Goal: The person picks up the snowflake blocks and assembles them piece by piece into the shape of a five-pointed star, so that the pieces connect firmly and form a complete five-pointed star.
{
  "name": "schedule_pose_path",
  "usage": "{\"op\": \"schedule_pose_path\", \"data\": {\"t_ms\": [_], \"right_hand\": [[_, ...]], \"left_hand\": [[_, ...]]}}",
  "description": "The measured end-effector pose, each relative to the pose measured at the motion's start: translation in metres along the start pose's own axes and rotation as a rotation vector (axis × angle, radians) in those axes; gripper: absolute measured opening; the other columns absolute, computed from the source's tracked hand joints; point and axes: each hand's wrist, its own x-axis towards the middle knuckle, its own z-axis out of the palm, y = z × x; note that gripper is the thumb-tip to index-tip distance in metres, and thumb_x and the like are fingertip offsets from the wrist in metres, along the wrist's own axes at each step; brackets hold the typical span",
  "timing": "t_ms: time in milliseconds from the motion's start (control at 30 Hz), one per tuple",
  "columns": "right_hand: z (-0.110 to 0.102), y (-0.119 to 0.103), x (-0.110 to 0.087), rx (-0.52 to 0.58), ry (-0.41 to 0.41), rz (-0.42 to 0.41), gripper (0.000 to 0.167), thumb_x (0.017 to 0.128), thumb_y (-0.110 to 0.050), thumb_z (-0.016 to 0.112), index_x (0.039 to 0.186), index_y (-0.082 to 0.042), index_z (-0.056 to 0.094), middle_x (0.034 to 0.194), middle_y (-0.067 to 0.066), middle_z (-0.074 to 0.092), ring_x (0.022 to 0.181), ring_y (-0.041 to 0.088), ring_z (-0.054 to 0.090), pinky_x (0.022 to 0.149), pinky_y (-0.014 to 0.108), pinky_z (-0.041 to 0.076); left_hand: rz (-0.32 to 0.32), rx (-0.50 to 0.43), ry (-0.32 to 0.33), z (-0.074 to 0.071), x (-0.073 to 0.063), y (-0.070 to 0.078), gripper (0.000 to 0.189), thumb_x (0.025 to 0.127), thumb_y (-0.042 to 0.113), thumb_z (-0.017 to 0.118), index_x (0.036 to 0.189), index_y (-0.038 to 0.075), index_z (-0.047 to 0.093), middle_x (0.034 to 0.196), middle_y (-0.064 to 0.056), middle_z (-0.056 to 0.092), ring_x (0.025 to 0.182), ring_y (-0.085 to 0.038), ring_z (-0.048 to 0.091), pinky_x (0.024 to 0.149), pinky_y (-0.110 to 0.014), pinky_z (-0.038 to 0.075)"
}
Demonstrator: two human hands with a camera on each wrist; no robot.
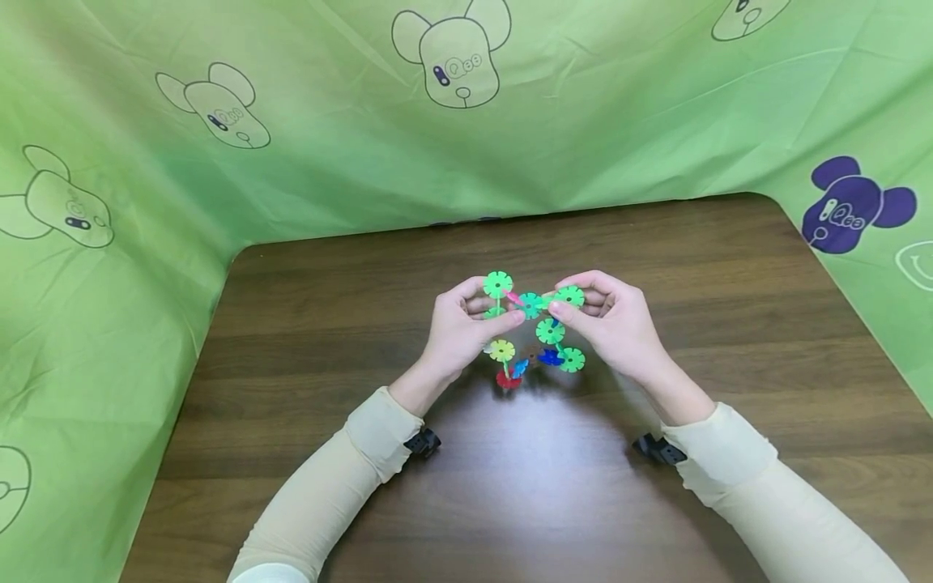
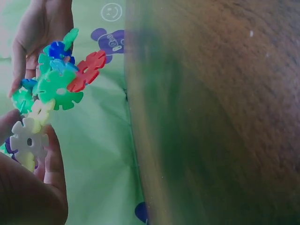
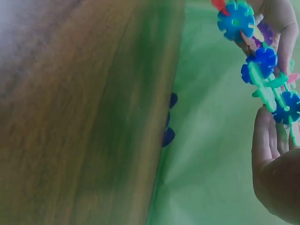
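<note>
A ring-like chain of linked notched plastic snowflake discs point(image 1: 550, 331) is held up between both hands, above the table. My left hand point(image 1: 453, 330) grips its left side, thumb in front and fingers behind, near a green disc point(image 1: 498, 284). On the right side, my right hand point(image 1: 615, 324) pinches another green disc point(image 1: 569, 296) between thumb and fingers. Yellow, red and blue discs hang lower in the chain. In the left wrist view a white disc point(image 2: 39, 140) lies by the left fingers, and a red disc point(image 2: 91, 68) sticks out. Dark blue discs point(image 3: 266, 60) show in the right wrist view.
The brown wood-grain table point(image 1: 306, 340) extends beneath both forearms. A green cloth point(image 1: 328, 146) printed with cartoon heads stands along its back and sides. Dark wrist devices point(image 1: 423, 442) sit at both cream sleeves.
</note>
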Motion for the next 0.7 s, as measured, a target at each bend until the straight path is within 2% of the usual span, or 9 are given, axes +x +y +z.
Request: {"op": "schedule_pose_path", "data": {"t_ms": [133, 233, 300, 367, 433, 533, 633, 700], "right_hand": [[-0.003, 0.000, 0.001, -0.088, -0.037, 0.066, 0.026, 0.095, -0.009, 0.077, 0.115, 0.004, 0.067, 0.094, 0.006, 0.077, 0.079, 0.012, 0.074, 0.073, 0.021, 0.059], [-0.008, 0.003, 0.004, -0.197, -0.129, 0.171, 0.030, 0.097, -0.023, 0.076, 0.117, -0.002, 0.067, 0.099, 0.010, 0.077, 0.085, 0.018, 0.075, 0.078, 0.028, 0.060], [-0.012, 0.006, 0.006, -0.259, -0.209, 0.244, 0.034, 0.099, -0.030, 0.074, 0.120, -0.005, 0.066, 0.105, 0.012, 0.076, 0.089, 0.024, 0.076, 0.086, 0.035, 0.059], [-0.016, 0.012, 0.009, -0.300, -0.281, 0.295, 0.036, 0.100, -0.034, 0.072, 0.121, -0.005, 0.065, 0.110, 0.012, 0.076, 0.092, 0.028, 0.076, 0.091, 0.044, 0.058], [-0.018, 0.018, 0.013, -0.331, -0.337, 0.326, 0.037, 0.101, -0.035, 0.071, 0.122, -0.005, 0.065, 0.109, 0.012, 0.076, 0.091, 0.029, 0.076, 0.092, 0.048, 0.057], [-0.018, 0.026, 0.020, -0.376, -0.402, 0.343, 0.035, 0.102, -0.036, 0.070, 0.119, -0.005, 0.067, 0.100, 0.010, 0.077, 0.087, 0.027, 0.076, 0.086, 0.045, 0.059], [-0.017, 0.032, 0.025, -0.430, -0.451, 0.333, 0.034, 0.102, -0.033, 0.070, 0.117, -0.003, 0.068, 0.090, 0.007, 0.077, 0.082, 0.025, 0.074, 0.078, 0.040, 0.060], [-0.017, 0.034, 0.028, -0.483, -0.473, 0.319, 0.034, 0.102, -0.033, 0.070, 0.116, -0.002, 0.068, 0.086, 0.005, 0.076, 0.080, 0.022, 0.072, 0.074, 0.037, 0.059]], "left_hand": [[-0.077, 0.031, -0.044, -0.004, 0.004, 0.002, 0.036, 0.087, 0.001, 0.083, 0.119, 0.001, 0.068, 0.096, -0.011, 0.078, 0.085, -0.024, 0.077, 0.081, -0.053, 0.062], [-0.198, 0.097, -0.125, -0.010, 0.012, 0.005, 0.033, 0.089, 0.006, 0.083, 0.119, 0.005, 0.068, 0.098, -0.017, 0.077, 0.088, -0.036, 0.076, 0.076, -0.038, 0.063], [-0.290, 0.140, -0.192, -0.015, 0.018, 0.006, 0.032, 0.091, 0.010, 0.082, 0.119, 0.005, 0.067, 0.103, -0.023, 0.075, 0.092, -0.042, 0.075, 0.079, -0.037, 0.063], [-0.366, 0.216, -0.246, -0.019, 0.024, 0.004, 0.031, 0.092, 0.015, 0.081, 0.118, 0.004, 0.066, 0.106, -0.025, 0.074, 0.093, -0.039, 0.075, 0.077, -0.035, 0.062], [-0.410, 0.306, -0.272, -0.022, 0.029, 0.000, 0.032, 0.093, 0.020, 0.080, 0.117, 0.005, 0.065, 0.105, -0.021, 0.075, 0.091, -0.031, 0.075, 0.075, -0.033, 0.062], [-0.398, 0.506, -0.301, -0.025, 0.035, -0.008, 0.031, 0.095, 0.027, 0.078, 0.113, 0.005, 0.066, 0.092, -0.009, 0.073, 0.076, -0.016, 0.068, 0.065, -0.029, 0.057], [-0.297, 0.792, -0.339, -0.026, 0.037, -0.015, 0.032, 0.096, 0.037, 0.075, 0.110, 0.009, 0.070, 0.082, 0.001, 0.066, 0.066, -0.010, 0.057, 0.060, -0.027, 0.050], [-0.221, 0.963, -0.355, -0.027, 0.037, -0.017, 0.034, 0.096, 0.043, 0.074, 0.109, 0.012, 0.074, 0.080, 0.004, 0.065, 0.062, -0.010, 0.056, 0.059, -0.027, 0.047]]}}
